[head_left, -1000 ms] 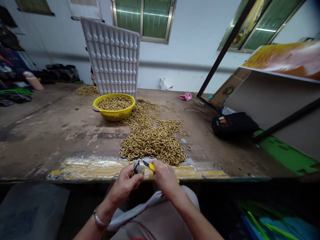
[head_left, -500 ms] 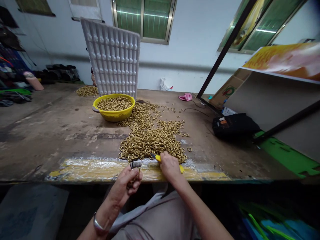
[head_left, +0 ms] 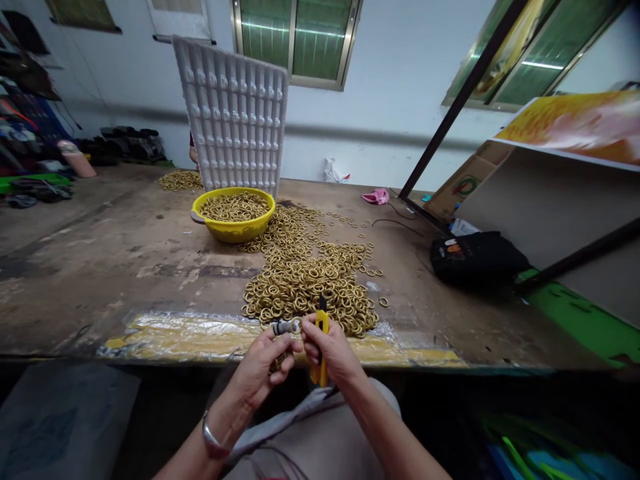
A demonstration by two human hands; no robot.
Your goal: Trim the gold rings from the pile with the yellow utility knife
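My right hand (head_left: 333, 350) is closed around a yellow utility knife (head_left: 321, 327), its dark blade end pointing up toward the pile. The right fingertips meet the tip of my left index finger, where a small ring (head_left: 296, 325) seems to be pinched. My left hand (head_left: 267, 367) is curled around several brass-coloured rings (head_left: 277, 363), partly hidden by the fingers. A grey covering with a dark band wraps the left index finger. Just beyond both hands spreads a large pile of brass-coloured rings (head_left: 310, 280).
A yellow basin (head_left: 235, 231) full of rings stands behind the pile, before an upright grey ribbed panel (head_left: 233, 120). A black bag (head_left: 475, 257) lies at the right beside a dark metal frame (head_left: 450, 113). Clear tape over yellow strips (head_left: 185, 340) covers the table's front edge. Part of another person shows behind the panel.
My right hand has come back from the pile's edge to my left fingertip, and the knife has turned from lying sideways to pointing up. The view has shifted slightly.
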